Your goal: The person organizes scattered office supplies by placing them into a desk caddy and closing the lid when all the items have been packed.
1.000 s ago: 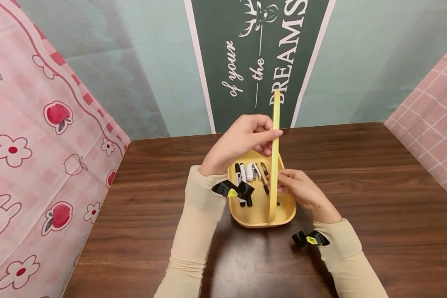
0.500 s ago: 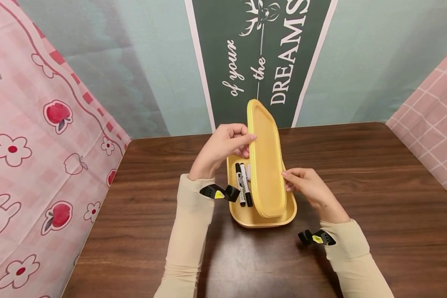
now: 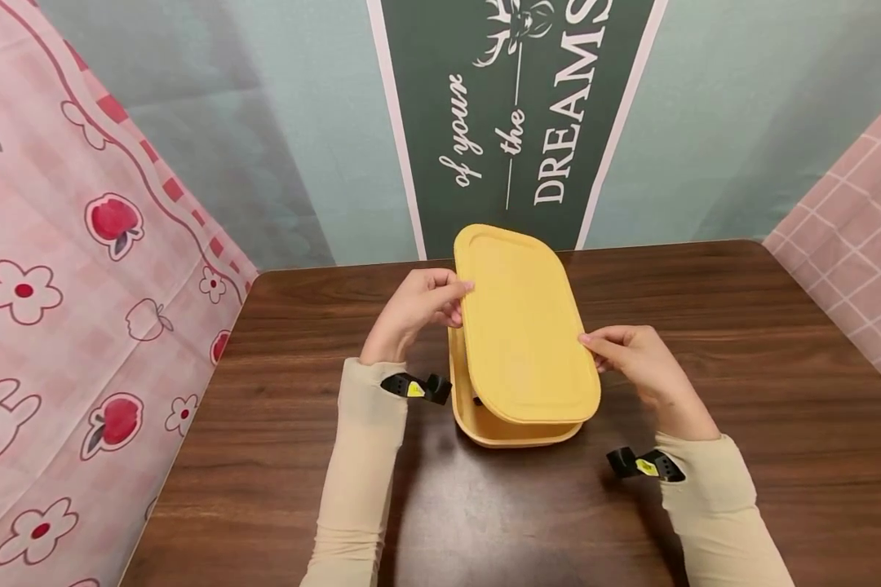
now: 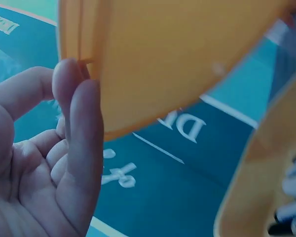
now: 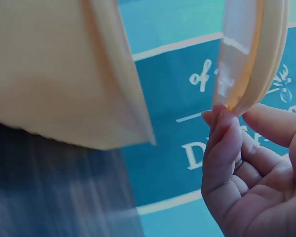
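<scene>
A yellow lid (image 3: 524,326) with rounded corners is held tilted above a matching yellow box (image 3: 517,438), overlapping most of it in the head view. My left hand (image 3: 422,310) pinches the lid's left edge between thumb and fingers. On the opposite edge, my right hand (image 3: 635,359) pinches the rim the same way. The left wrist view shows the lid's underside, with the box wall (image 4: 241,197) below it at the right. Black and white pens (image 4: 291,215) lie inside the box; the lid hides most of the contents from above.
The box stands on a dark brown wooden table (image 3: 323,326). Behind the table hangs a blue-green cloth (image 3: 294,122) with a dark green printed panel. A pink patterned cloth (image 3: 59,244) borders the left side, and a pink checked one (image 3: 866,212) the right.
The lid has turned from edge-on to nearly flat, its broad top now facing up, and has come lower over the box. My hands have moved apart, keeping their pinch on its edges.
</scene>
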The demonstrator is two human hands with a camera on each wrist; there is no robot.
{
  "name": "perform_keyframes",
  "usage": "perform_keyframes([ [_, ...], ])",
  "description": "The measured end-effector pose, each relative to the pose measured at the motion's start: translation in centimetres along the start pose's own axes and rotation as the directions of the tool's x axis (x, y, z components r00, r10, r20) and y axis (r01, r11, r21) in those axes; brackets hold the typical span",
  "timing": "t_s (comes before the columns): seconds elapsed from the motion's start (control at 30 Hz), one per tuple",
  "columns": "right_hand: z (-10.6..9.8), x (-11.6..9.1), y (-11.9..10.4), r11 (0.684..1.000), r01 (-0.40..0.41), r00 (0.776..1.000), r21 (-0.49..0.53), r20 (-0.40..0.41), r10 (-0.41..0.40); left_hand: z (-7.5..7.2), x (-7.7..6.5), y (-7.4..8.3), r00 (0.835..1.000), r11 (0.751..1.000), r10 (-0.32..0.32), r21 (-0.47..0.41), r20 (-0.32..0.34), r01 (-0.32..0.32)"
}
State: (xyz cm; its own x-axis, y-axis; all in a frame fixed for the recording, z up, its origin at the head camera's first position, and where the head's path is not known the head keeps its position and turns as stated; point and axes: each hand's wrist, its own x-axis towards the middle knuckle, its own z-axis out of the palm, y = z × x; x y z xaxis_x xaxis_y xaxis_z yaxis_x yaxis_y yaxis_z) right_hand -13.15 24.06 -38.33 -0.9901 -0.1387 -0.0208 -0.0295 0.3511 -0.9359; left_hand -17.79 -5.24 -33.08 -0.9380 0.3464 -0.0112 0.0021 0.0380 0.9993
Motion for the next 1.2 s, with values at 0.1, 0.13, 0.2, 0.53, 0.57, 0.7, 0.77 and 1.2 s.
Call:
perform_keyframes([
  [0.1, -0.6, -0.3, -0.5, 0.999, 0.002, 1.000, -0.037, -0.026, -0.003, -0.2, 0.1, -0.9, 0.999, 0.998, -0.039, 0.037, -0.030, 0.040],
  [0.13, -0.8, -0.4, -0.7, 0.998, 0.000, 1.000, -0.057, -0.029, -0.002, -0.2, 0.1, -1.1, 0.998, 0.998, -0.047, 0.050, -0.036, 0.049],
  [0.2, -1.0, -0.6, -0.9, 0.996, -0.004, 1.000, -0.086, -0.026, 0.002, -0.2, 0.2, -1.5, 0.997, 0.995, -0.058, 0.073, -0.046, 0.061],
  [0.53, -0.8, -0.8, -1.4, 0.977, -0.016, 1.000, -0.212, -0.018, 0.013, -0.5, 0.5, -3.1, 0.983, 0.977, -0.152, 0.138, -0.098, 0.165],
  [0.57, -0.7, -0.8, -1.4, 0.976, -0.018, 1.000, -0.215, -0.020, 0.014, -0.5, 0.5, -3.3, 0.983, 0.975, -0.154, 0.142, -0.103, 0.168],
  [0.7, -0.3, -0.6, -1.4, 0.965, -0.017, 1.000, -0.261, -0.022, 0.012, -0.6, 0.3, -4.0, 0.981, 0.971, -0.159, 0.165, -0.108, 0.176],
  [0.77, 0.0, -0.6, -1.4, 0.952, -0.004, 1.000, -0.307, -0.021, -0.003, -0.8, 0.2, -4.4, 0.980, 0.964, -0.170, 0.188, -0.101, 0.186],
  [1.2, 1.5, -0.1, -1.5, 0.867, -0.033, 0.997, -0.498, 0.050, 0.066, -1.2, -0.3, -5.8, 0.965, 0.861, -0.250, 0.435, -0.084, 0.261],
])
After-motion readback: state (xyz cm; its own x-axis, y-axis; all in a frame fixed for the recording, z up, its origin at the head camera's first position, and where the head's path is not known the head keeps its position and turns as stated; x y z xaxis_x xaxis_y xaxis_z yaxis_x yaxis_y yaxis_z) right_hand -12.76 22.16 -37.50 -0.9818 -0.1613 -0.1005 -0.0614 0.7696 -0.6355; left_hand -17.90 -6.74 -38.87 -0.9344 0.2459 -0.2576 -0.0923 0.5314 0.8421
